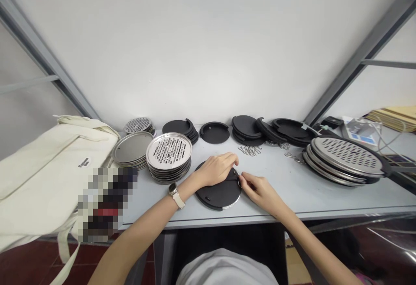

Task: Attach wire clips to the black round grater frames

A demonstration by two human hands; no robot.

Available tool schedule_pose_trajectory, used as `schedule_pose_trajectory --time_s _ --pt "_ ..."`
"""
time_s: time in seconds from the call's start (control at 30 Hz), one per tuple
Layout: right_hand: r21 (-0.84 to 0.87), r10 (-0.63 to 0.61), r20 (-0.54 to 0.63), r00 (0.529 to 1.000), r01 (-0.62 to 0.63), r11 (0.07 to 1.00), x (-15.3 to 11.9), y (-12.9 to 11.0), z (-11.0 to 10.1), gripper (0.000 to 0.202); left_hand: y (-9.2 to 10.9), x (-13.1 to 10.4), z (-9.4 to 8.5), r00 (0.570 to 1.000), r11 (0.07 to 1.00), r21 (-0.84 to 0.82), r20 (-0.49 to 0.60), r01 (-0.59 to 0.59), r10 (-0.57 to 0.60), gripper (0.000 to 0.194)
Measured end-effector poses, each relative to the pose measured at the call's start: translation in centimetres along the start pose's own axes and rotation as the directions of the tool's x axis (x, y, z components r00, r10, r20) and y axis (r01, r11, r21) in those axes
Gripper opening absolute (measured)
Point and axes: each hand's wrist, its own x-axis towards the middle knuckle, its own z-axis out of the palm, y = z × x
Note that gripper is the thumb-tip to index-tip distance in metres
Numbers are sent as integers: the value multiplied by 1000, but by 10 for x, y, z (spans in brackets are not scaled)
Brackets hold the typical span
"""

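A round black disc (219,194) with a metal strip along its lower right rim lies on the table near the front edge. My left hand (219,168), with a watch on the wrist, rests over the disc's upper part, fingers curled toward its upper right rim; what they hold is hidden. At that rim, my right hand (256,189) pinches a small metal clip (237,173) between thumb and finger. Behind my hands, several wire clips (250,150) lie loose in a pile.
Perforated grater discs (169,151) and plain metal discs (132,148) are stacked at left, beside a cream bag (48,159). Black round parts (214,132) line the wall. Larger perforated discs (347,157) are piled at right, near cables and yellow envelopes (394,117).
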Motion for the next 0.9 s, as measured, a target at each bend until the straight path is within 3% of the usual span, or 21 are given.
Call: schedule_pose_trajectory --time_s 0.1,0.33,0.5,0.9 --pt "0 -9 -11 1000 9 1000 0 0 0 32 3 -1 -6 998 998 42 56 -41 38 12" --pt "15 -12 -15 1000 13 1000 0 1 1 33 9 -2 -15 990 988 135 125 -78 61 42" --pt "26 -20 -23 1000 21 999 -1 2 1 34 5 -2 -11 985 990 56 122 -133 125 36" --pt "42 -13 -25 1000 14 999 -1 1 1 34 0 -2 -9 984 990 -68 126 -120 128 25"
